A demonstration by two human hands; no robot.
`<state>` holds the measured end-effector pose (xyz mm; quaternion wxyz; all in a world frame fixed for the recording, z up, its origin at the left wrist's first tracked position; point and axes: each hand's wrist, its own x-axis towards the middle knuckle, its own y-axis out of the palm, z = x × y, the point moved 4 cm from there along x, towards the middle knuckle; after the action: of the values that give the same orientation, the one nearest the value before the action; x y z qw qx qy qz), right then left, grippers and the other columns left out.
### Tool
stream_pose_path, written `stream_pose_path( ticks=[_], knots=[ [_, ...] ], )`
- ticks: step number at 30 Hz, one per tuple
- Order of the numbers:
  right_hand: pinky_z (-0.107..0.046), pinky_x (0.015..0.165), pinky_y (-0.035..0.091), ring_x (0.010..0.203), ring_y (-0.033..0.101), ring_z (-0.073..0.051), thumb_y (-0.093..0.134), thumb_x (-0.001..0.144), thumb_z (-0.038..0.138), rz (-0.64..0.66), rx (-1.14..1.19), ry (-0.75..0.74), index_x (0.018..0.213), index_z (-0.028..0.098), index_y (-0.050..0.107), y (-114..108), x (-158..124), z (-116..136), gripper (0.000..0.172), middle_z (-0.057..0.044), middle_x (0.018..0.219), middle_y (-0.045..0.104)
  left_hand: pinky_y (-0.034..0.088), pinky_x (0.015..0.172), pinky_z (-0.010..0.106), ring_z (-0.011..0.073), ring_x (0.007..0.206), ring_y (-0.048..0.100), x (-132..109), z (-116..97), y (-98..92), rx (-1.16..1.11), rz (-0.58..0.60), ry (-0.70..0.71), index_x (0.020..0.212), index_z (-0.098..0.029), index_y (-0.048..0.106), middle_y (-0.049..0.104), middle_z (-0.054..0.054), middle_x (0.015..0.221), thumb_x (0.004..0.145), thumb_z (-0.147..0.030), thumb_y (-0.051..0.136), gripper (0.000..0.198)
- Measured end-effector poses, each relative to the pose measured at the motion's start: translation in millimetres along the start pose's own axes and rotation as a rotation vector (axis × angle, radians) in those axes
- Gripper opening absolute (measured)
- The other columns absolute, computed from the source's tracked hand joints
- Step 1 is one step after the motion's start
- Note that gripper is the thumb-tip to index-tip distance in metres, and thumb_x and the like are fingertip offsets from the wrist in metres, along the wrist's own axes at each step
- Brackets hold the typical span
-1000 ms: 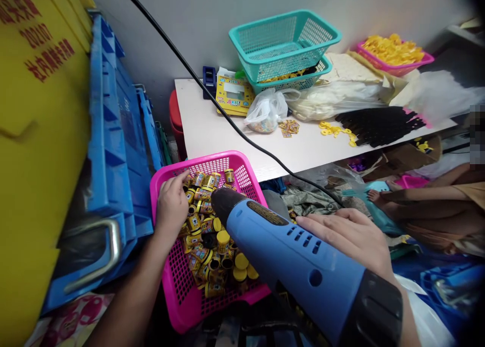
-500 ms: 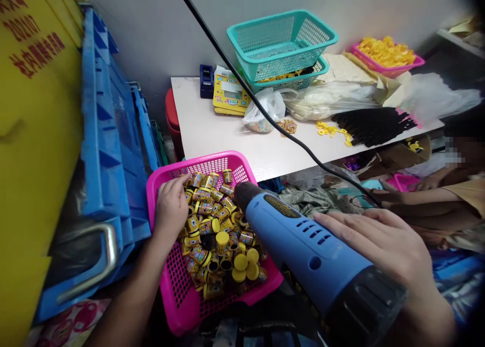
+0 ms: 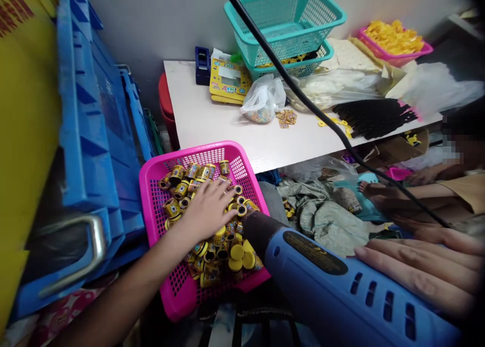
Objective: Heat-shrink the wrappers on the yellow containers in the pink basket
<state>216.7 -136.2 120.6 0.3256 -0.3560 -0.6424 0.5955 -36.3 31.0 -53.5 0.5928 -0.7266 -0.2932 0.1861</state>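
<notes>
In the pink basket [image 3: 151,200] lies a heap of small yellow jars [image 3: 206,171] with printed labels, some with yellow lids up and some showing dark open ends. My left hand [image 3: 208,208] rests over the middle of the heap, fingers spread and palm down. A blue heat gun [image 3: 314,276] with a dark nozzle reaches in from the lower right, its tip over the basket's right side. My right hand [image 3: 428,266] is against the gun's far side and supports it; the handle and part of the grip are hidden.
A white table [image 3: 212,135] holds teal baskets [image 3: 280,39], a bag [image 3: 263,102], black strips [image 3: 375,117] and a pink basket of yellow pieces [image 3: 396,39]. Blue crates [image 3: 91,109] stand at left. A black cable [image 3: 288,74] crosses the view. Another person's arm [image 3: 413,190] is at right.
My left hand has moved from the basket's left side right onto the middle of the jars, fingers spreading. The heat gun and my right hand have shifted right and appear closer.
</notes>
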Motion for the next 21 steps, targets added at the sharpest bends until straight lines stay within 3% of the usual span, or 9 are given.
stream_pose_path(
  ticks=[3,6,10,14,21],
  knots=[
    [-0.042,0.083,0.039,0.104,0.057,-0.019,0.032,0.100,0.029,-0.048,-0.008,0.010,0.152,0.028,0.028,1.6,6.7,4.1,0.052,-0.001,0.116,0.063,0.026,0.113,0.060,0.0419,0.138,0.034,-4.2,29.3,-3.2,0.119,-0.032,-0.223,0.141,-0.010,0.046,0.044,0.021,0.148,0.088,-0.055,0.054,0.070],
    [-0.040,0.082,0.039,0.103,0.057,-0.016,0.031,0.102,0.029,-0.134,0.038,0.025,0.148,0.025,0.035,9.5,21.6,6.8,0.047,-0.001,0.116,0.063,0.030,0.112,0.057,0.0415,0.137,0.034,-15.4,49.9,-6.1,0.130,-0.080,-0.290,0.140,-0.011,0.048,0.043,0.019,0.148,0.091,-0.048,0.050,0.061],
    [-0.036,0.078,0.038,0.097,0.059,-0.013,0.026,0.104,0.026,-0.222,0.063,0.022,0.132,0.020,0.050,20.5,46.7,6.2,0.037,-0.003,0.111,0.065,0.030,0.113,0.058,0.0371,0.136,0.038,-26.7,55.7,-0.5,0.060,-0.146,-0.335,0.139,-0.012,0.050,0.047,0.017,0.147,0.096,-0.033,0.038,0.049],
    [-0.034,0.076,0.038,0.096,0.059,-0.012,0.027,0.104,0.024,-0.264,0.032,-0.030,0.125,0.017,0.053,26.8,62.6,5.4,0.035,-0.003,0.108,0.065,0.034,0.113,0.053,0.0328,0.132,0.041,-32.1,59.2,2.0,-0.053,-0.295,-0.387,0.137,-0.005,0.050,0.052,0.020,0.140,0.097,-0.025,0.030,0.049],
    [-0.036,0.079,0.039,0.097,0.059,-0.013,0.029,0.102,0.021,-0.229,0.089,-0.028,0.129,0.019,0.052,28.2,54.3,2.8,0.035,-0.003,0.111,0.064,0.036,0.112,0.053,0.0315,0.130,0.044,-37.4,71.5,-0.3,-0.102,-0.390,-0.399,0.132,-0.007,0.054,0.056,0.018,0.136,0.097,-0.024,0.030,0.045]
  ],
)
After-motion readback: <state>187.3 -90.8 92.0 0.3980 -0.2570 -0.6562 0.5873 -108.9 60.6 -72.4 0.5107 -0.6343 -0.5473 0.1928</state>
